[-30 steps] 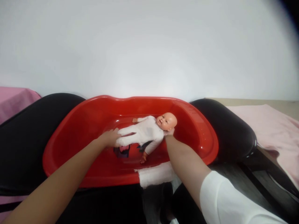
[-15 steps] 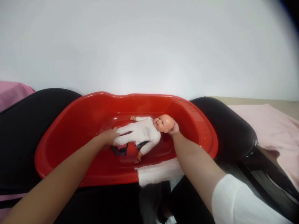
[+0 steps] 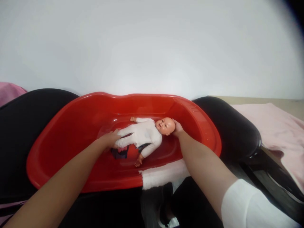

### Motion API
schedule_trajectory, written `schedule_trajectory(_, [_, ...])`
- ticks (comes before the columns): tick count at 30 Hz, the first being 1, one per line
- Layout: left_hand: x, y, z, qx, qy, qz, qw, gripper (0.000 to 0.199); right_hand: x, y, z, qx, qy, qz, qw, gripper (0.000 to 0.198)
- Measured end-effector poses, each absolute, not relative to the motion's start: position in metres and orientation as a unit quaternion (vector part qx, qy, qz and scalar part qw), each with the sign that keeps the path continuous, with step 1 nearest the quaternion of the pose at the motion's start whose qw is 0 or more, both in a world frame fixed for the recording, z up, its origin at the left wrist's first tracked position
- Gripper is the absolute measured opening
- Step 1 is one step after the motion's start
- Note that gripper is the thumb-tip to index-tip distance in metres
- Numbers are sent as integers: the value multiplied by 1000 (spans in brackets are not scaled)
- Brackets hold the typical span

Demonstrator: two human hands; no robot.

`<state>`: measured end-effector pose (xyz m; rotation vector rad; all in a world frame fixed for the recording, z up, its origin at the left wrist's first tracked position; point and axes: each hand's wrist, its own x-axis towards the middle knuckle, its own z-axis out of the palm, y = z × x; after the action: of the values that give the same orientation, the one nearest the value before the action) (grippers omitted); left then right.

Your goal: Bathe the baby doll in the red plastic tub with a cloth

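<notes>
A baby doll [image 3: 144, 132] with a white cloth body lies on its back inside a red baby bathtub [image 3: 49, 148], its head toward the right. My left hand [image 3: 111, 139] is closed around the doll's feet at the ends of its legs. At the other end my right hand [image 3: 177, 127] holds the back of the doll's head, with most of its fingers hidden behind it. The doll's arms are spread out to both sides. A dark printed patch [image 3: 120, 152] shows on the tub floor beside the legs.
A white cloth [image 3: 163, 174] hangs over the tub's near rim. Black padded seats [image 3: 228, 129] flank the tub. Pink cloth [image 3: 273, 126] lies at the right and more pink fabric [image 3: 10, 92] at the far left. A pale wall [image 3: 152, 47] rises behind.
The view has shifted slightly. My right hand sits a little farther out behind the doll's head, with less of it tucked underneath. My left hand stays at the feet.
</notes>
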<state>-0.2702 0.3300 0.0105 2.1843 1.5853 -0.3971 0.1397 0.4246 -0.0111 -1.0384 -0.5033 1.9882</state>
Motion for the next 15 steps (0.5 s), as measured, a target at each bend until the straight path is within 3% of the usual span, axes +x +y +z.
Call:
schedule_trajectory(8, [-272, 328, 7, 793, 563, -124, 198, 100, 138, 422, 6, -513, -266, 727, 371, 55])
schedule_trajectory(12, [-267, 324, 12, 788, 572, -138, 182, 100, 138, 424, 27, -557, -293, 723, 286, 59])
schedule_trajectory(15, [-264, 320, 16, 772, 592, -143, 183, 103, 138, 429, 49, -641, -380, 618, 251, 52])
